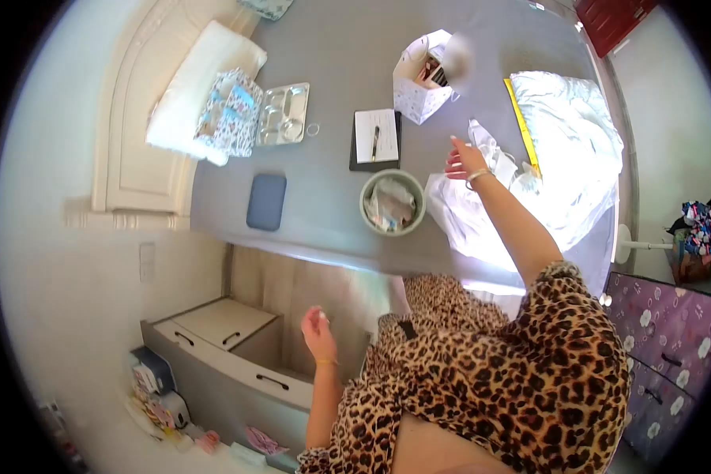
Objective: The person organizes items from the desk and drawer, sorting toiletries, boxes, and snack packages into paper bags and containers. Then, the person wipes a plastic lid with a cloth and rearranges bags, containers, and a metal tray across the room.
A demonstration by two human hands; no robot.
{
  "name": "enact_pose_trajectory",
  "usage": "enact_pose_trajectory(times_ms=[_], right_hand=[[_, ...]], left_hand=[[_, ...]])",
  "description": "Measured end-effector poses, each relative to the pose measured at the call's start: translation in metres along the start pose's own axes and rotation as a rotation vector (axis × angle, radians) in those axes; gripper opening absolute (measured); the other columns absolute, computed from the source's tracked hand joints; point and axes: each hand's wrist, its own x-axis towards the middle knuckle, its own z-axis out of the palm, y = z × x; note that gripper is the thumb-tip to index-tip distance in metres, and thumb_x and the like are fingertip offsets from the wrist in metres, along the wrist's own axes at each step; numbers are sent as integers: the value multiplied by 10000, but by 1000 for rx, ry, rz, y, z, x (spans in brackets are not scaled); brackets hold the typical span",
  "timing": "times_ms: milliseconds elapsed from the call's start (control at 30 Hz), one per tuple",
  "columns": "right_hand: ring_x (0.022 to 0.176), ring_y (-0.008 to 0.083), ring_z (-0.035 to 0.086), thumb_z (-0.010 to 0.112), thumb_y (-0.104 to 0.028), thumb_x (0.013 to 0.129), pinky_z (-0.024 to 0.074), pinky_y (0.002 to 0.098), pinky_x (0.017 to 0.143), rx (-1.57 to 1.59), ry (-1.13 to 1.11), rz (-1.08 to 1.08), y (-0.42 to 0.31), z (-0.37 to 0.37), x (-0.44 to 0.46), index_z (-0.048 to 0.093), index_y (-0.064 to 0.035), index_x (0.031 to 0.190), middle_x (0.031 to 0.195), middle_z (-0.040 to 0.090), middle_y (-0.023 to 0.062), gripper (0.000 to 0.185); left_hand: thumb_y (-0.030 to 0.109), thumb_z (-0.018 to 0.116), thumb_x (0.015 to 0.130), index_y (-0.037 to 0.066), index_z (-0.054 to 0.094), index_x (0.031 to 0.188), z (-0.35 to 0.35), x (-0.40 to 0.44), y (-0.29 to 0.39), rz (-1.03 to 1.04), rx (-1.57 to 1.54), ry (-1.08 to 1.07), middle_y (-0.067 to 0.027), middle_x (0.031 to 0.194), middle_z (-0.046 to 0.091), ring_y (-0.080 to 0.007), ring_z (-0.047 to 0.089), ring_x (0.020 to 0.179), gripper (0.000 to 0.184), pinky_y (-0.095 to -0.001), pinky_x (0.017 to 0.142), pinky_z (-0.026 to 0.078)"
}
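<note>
1. Grey sheeted surface, looks like a bed; carries most items.
2. Drawer unit, dark handles, low at left, near the bed's front edge.
3. Pale quilted bundle, far right of the bed, yellow strip along its left side.
4. White plastic bag, crumpled, right part of the bed, in front of the quilted bundle. Nearest item to the right hand.
5. White cushion, left end, floral box on it.
6. White patterned box, open, small dark items inside, blurred patch beside it.
7. Metal compartment tray, just beside the floral box.
8. Pale green bin, crumpled wrapping inside, left of the plastic bag.
9. Right hand, above the bag's upper left edge. Grip open, fingers apart, nothing visible in it; contact with the bag can't be told.
10. Left hand, off the bed, near its front edge. Fingers loosely curled, can't tell how open the grip is; no item visible.
11. Blue-grey case, flat, left of the bin.
12. White paper on a dark board, dark pen across it, behind the bin.
</note>
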Motion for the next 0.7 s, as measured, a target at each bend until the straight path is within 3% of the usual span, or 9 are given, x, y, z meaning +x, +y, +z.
enact_pose_trajectory(times_ms=[133, 233, 267, 367, 400, 467, 533, 567, 700], right_hand=[[835, 375, 619, 627, -555, 734, 536, 486, 675, 214, 205, 210, -55, 27, 151, 371, 26, 1248, 1097, 501, 251, 817], [920, 386, 590, 656, -551, 698, 515, 527, 699, 299, 197, 378, -82, 43, 250, 338, -68, 1317, 1177, 472, 239, 847], [952, 366, 578, 633, -472, 742, 523, 521, 684, 386, 42, 280, -80, 46, 273, 404, -139, 1287, 1197, 490, 186, 679], [976, 345, 570, 603, -386, 779, 529, 517, 680, 287, 29, 283, -67, 60, 344, 460, -129, 1230, 1180, 511, 141, 538], [974, 350, 570, 558, -271, 815, 533, 537, 677, 215, 122, 343, -72, 63, 354, 508, -91, 1152, 1149, 527, 132, 385], [967, 356, 570, 537, -193, 821, 535, 541, 702, 313, 265, 381, -78, 60, 362, 517, -60, 1147, 1136, 530, 150, 352], [960, 363, 570, 517, -116, 828, 536, 545, 727, 494, 365, 262, -85, 57, 358, 527, -29, 1142, 1123, 533, 169, 326], [943, 358, 577, 521, -114, 828, 545, 528, 717, 275, 357, 64, -73, 50, 379, 526, -6, 1131, 1102, 534, 178, 321], [821, 325, 595, 523, -111, 825, 571, 464, 661, -313, 253, -401, -101, 25, 372, 524, 49, 978, 952, 511, 163, 222]], left_hand=[[83, 554, 876, 23, 537, 1088, 44, 10, 7, -149, 39, -53, -68, 1081, 552, -134, 529, 913, 221, -259, 793, 454], [91, 551, 879, 44, 540, 1100, 63, 16, 10, -153, 131, -35, -17, 973, 570, -87, 524, 827, 226, -227, 694, 449], [91, 554, 877, 44, 545, 1091, 66, 18, 12, -218, 130, -23, -14, 964, 572, -84, 525, 819, 219, -224, 689, 449], [90, 561, 873, 45, 557, 1064, 69, 27, 16, -350, 142, -5, -6, 937, 578, -74, 530, 796, 196, -215, 673, 451], [89, 563, 872, 46, 561, 1056, 72, 30, 16, -353, 153, -15, -4, 929, 579, -71, 531, 789, 189, -212, 668, 451], [85, 565, 871, 45, 563, 1048, 77, 34, 17, -361, 131, -30, -4, 923, 581, -68, 531, 782, 181, -209, 661, 449], [81, 564, 872, 41, 561, 1048, 87, 41, 27, -368, 68, -37, -6, 926, 582, -68, 531, 781, 181, -206, 656, 447], [90, 568, 873, 35, 563, 1053, 88, 43, 29, -362, 62, -41, -14, 937, 586, -76, 535, 798, 188, -214, 680, 451], [106, 573, 877, 20, 566, 1063, 80, 67, 41, -317, 46, -73, -31, 959, 594, -93, 545, 834, 205, -229, 729, 459]])
